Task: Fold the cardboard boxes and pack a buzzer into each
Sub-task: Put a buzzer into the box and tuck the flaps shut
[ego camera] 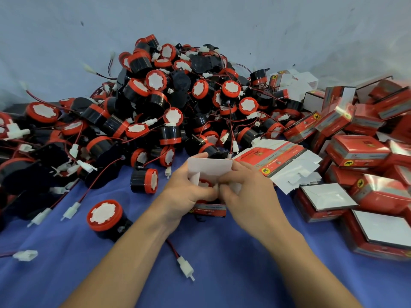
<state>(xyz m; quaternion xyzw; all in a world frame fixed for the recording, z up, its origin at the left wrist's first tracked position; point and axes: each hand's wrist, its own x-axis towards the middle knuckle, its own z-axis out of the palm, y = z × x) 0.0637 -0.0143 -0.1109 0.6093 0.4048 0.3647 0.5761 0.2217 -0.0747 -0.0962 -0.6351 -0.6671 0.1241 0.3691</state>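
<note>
Centre frame, I see left hand (189, 190) and right hand (251, 196) both gripping an open cardboard box (210, 166), buzzer (203, 182) inside; buzzer pile (169, 96) upper middle

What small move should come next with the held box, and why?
Probably fold the upright white lid flap down and tuck it in: a buzzer already sits inside the open box, which the left hand and the right hand hold.
</note>
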